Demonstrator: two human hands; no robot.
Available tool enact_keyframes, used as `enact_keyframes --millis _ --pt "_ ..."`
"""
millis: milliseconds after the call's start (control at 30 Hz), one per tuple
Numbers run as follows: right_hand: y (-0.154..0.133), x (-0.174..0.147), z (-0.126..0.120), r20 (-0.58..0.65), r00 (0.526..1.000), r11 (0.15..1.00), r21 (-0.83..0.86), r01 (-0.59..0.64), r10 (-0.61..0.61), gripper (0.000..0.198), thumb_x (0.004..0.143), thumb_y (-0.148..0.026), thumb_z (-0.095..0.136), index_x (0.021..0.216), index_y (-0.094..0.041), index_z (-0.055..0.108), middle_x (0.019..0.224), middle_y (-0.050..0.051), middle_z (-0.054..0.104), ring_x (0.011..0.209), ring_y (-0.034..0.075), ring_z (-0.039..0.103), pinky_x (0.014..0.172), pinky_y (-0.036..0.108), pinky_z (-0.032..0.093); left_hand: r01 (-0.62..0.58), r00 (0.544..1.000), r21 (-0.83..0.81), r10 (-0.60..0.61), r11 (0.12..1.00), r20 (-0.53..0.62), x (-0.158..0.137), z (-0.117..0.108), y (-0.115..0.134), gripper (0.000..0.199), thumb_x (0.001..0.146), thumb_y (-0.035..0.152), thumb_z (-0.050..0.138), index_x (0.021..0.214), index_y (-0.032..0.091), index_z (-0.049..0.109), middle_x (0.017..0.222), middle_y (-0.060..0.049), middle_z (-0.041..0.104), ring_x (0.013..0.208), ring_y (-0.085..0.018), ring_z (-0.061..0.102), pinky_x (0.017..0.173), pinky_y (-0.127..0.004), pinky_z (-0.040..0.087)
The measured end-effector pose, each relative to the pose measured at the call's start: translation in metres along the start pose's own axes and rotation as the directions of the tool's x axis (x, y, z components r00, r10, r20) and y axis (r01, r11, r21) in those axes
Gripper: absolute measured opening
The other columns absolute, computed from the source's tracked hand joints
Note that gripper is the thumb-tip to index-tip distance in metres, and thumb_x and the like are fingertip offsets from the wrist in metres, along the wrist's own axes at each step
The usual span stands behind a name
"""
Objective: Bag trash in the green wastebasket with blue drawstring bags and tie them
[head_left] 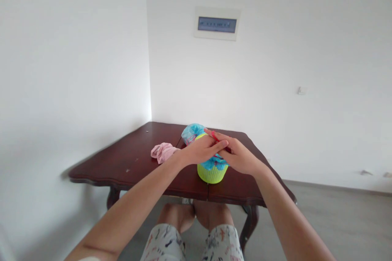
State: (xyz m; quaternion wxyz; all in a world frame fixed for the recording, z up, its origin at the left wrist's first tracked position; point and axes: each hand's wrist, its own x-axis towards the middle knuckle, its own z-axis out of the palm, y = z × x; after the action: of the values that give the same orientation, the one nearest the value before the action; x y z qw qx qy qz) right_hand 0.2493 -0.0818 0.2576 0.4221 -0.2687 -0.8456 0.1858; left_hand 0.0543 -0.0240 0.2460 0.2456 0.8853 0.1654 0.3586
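Observation:
My left hand [202,149] and my right hand [241,155] meet and overlap above a yellow-green mesh basket [211,175]. Crinkled blue plastic [214,163] shows at the basket's top, under my hands. A thin red strip [213,134] runs along the fingers of my right hand, which seems to hold it. The thumb of my left hand is stretched out across the right hand; its other fingers are partly hidden. Behind the basket lies a light-blue plastic bag [192,131] with pink marks. A bunched pink cloth [163,152] rests left of my left wrist.
The dark brown wooden table [122,159] has wavy edges and a seam down the middle. It stands near a white wall [171,69], with an electrical panel [217,24] and a small switch [302,90] on it. My knees are at the table's front edge.

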Motion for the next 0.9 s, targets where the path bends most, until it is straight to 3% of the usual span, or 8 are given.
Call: enact_keyframes --millis 67,167,267,400,567,733,800,900 --pt "0.001 -0.006 -0.003 0.066 0.993 0.991 0.091 -0.100 0.095 0.067 0.106 -0.023 0.069 0.172 -0.034 0.071 0.115 0.005 0.090 0.097 0.023 0.084 0.094 0.040 0.073 -0.010 1.000 0.011 0.010 1.000 0.008 -0.003 0.002 -0.005 0.061 0.123 0.065 0.053 0.102 0.017 0.084 0.096 -0.011 0.083 0.093 -0.026 0.077 0.085 -0.036 0.061" --pt "0.007 -0.017 -0.008 0.140 0.970 0.945 0.232 -0.229 0.200 0.067 0.113 -0.034 0.070 0.179 -0.031 0.061 0.078 -0.003 0.077 0.062 0.016 0.066 0.059 0.029 0.060 -0.041 0.999 -0.038 0.040 0.998 -0.028 -0.007 0.003 -0.013 0.064 0.122 0.065 0.055 0.080 0.020 0.070 0.078 -0.005 0.071 0.077 -0.019 0.065 0.074 -0.031 0.052" --pt "0.012 -0.024 -0.012 -0.015 0.982 0.946 0.272 -0.179 0.190 0.050 0.115 -0.045 0.074 0.163 -0.030 0.075 0.092 0.002 0.083 0.078 0.019 0.076 0.074 0.034 0.067 0.018 0.988 -0.191 -0.047 0.981 -0.149 -0.009 0.003 -0.019 0.076 0.118 0.078 0.052 0.066 0.024 0.045 0.060 0.004 0.041 0.058 -0.012 0.037 0.057 -0.029 0.031" --pt "0.017 -0.023 -0.006 -0.374 0.915 0.984 0.149 -0.102 0.151 0.040 0.112 -0.058 0.079 0.138 -0.028 0.086 0.115 0.008 0.087 0.099 0.023 0.082 0.090 0.037 0.068 0.039 0.979 -0.406 -0.115 0.913 -0.167 -0.012 0.001 -0.022 0.079 0.113 0.088 0.055 0.068 0.023 0.046 0.058 0.006 0.038 0.054 -0.010 0.030 0.055 -0.028 0.024" --pt "0.017 -0.018 0.012 -0.339 0.929 0.989 0.074 -0.129 0.146 0.038 0.113 -0.060 0.076 0.111 -0.023 0.087 0.098 0.007 0.087 0.088 0.023 0.079 0.083 0.037 0.064 0.084 0.989 -0.436 -0.129 0.896 -0.075 -0.016 0.002 -0.020 0.085 0.113 0.092 0.052 0.063 0.024 0.046 0.054 0.003 0.039 0.051 -0.011 0.030 0.052 -0.029 0.023" --pt "0.016 -0.017 0.021 -0.404 0.908 0.994 0.041 -0.099 0.108 0.026 0.113 -0.051 0.077 0.117 -0.025 0.081 0.093 0.004 0.082 0.080 0.021 0.073 0.075 0.035 0.060 0.110 0.988 -0.477 -0.147 0.872 -0.041 -0.017 0.006 -0.021 0.086 0.111 0.093 0.055 0.061 0.024 0.048 0.052 0.003 0.040 0.049 -0.011 0.030 0.050 -0.027 0.023" --pt "0.016 -0.017 0.022 -0.435 0.899 0.997 -0.029 -0.072 0.052 0.026 0.116 -0.047 0.071 0.104 -0.025 0.078 0.091 0.004 0.080 0.080 0.021 0.071 0.076 0.035 0.059 0.115 0.983 -0.539 -0.175 0.834 -0.062 -0.017 0.007 -0.022 0.080 0.110 0.090 0.062 0.068 0.022 0.059 0.051 0.004 0.042 0.047 -0.010 0.030 0.048 -0.026 0.024" --pt "0.015 -0.018 0.022 -0.556 0.831 0.989 -0.139 -0.057 -0.030 0.029 0.118 -0.044 0.067 0.097 -0.026 0.073 0.088 0.004 0.076 0.079 0.020 0.068 0.075 0.035 0.057 0.108 0.954 -0.664 -0.266 0.740 -0.140 -0.017 0.008 -0.025 0.064 0.110 0.081 0.070 0.103 0.018 0.080 0.050 0.007 0.047 0.044 -0.010 0.031 0.047 -0.022 0.026"
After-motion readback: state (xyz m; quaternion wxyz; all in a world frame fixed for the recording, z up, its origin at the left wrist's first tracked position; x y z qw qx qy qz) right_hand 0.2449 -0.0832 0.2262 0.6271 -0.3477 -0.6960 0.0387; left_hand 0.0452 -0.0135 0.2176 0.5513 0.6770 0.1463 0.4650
